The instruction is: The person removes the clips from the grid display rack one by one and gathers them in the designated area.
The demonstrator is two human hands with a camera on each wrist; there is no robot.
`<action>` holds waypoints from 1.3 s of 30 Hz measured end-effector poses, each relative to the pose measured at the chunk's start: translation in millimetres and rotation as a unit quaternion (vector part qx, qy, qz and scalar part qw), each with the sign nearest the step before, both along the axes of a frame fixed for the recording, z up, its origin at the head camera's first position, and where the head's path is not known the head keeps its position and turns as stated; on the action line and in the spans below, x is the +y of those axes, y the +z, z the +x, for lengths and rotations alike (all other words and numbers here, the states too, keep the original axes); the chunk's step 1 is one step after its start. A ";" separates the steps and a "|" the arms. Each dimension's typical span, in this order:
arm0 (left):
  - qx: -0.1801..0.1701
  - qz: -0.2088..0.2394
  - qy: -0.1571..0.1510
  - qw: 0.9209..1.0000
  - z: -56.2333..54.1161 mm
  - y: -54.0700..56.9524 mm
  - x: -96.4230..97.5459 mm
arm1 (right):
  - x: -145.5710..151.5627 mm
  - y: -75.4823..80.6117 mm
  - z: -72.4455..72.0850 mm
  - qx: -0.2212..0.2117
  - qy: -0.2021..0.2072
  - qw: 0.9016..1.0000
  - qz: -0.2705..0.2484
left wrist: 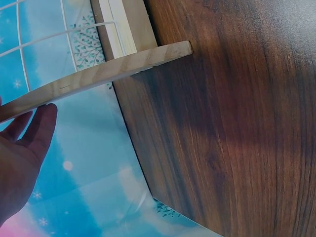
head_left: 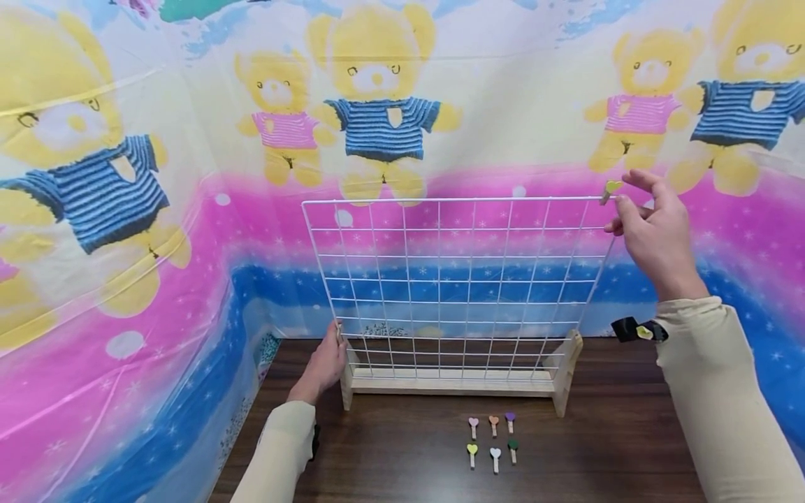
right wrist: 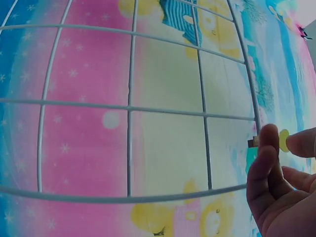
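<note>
My right hand (head_left: 657,234) is at the top right corner of a white wire grid (head_left: 439,256). Its fingers are spread around a small wooden clothespin with a yellow-green heart (head_left: 612,187) on the top wire. In the right wrist view, fingertips stand on both sides of the yellow heart (right wrist: 284,140), while the peg's wooden end shows beyond the wire. My left hand (head_left: 323,363) holds the left upright of the grid's wooden stand (head_left: 453,383). In the left wrist view, straight fingers (left wrist: 45,121) touch the outer face of this upright (left wrist: 98,74).
On the dark wood table (head_left: 390,454), several heart clothespins lie in two rows in front of the stand, among them a purple one (head_left: 510,419) and a white one (head_left: 495,457). A sheet printed with bears (head_left: 383,133) hangs behind and at the sides.
</note>
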State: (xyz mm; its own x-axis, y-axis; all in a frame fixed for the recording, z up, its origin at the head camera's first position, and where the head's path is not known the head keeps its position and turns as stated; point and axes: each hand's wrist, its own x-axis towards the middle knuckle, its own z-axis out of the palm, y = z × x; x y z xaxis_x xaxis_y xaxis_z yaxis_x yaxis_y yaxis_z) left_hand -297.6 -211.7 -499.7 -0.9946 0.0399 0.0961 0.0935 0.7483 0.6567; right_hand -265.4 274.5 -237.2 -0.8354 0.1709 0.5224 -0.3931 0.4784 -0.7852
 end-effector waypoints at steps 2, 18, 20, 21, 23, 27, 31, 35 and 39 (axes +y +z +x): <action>-0.002 0.001 0.002 1.000 -0.3 0.3 0.2 | -1.9 4.0 -2.4 -0.009 0.023 1.000 -0.002; 0.005 -0.001 -0.002 1.000 -3.0 1.2 1.0 | -2.8 9.3 -7.6 0.012 0.070 0.996 -0.059; 0.005 0.001 -0.005 1.000 -3.4 1.3 0.6 | -2.4 9.8 -7.1 0.013 0.067 0.996 -0.054; 0.003 0.002 -0.005 1.000 -3.5 1.4 0.5 | -2.4 10.0 -6.9 0.013 0.065 0.996 -0.052; 0.000 0.005 -0.004 1.000 -3.6 1.7 0.5 | -2.4 10.6 -6.6 0.010 0.063 0.997 -0.053; -0.003 0.004 -0.005 1.000 -3.4 1.2 0.4 | -2.8 11.4 -6.4 0.005 0.066 0.995 -0.075; -0.006 0.004 -0.004 1.000 -2.7 -0.1 0.5 | -5.1 15.2 -6.8 0.029 0.091 0.984 -0.148; -0.006 0.004 -0.001 1.000 -1.8 -1.3 0.3 | -7.8 20.4 -1.0 0.049 0.116 0.974 -0.188; -0.002 0.003 -0.001 1.000 -1.5 -0.9 -0.4 | -9.7 18.6 12.3 0.038 0.111 0.982 -0.150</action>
State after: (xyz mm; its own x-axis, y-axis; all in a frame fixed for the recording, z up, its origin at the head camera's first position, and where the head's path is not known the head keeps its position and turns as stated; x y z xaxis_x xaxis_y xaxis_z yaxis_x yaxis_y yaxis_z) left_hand -299.0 -212.1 -500.7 -0.9948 0.0423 0.0931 0.0935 0.7446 0.6609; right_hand -253.1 264.7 -218.6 -0.8305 0.1446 0.5379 -0.5238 0.1260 -0.8425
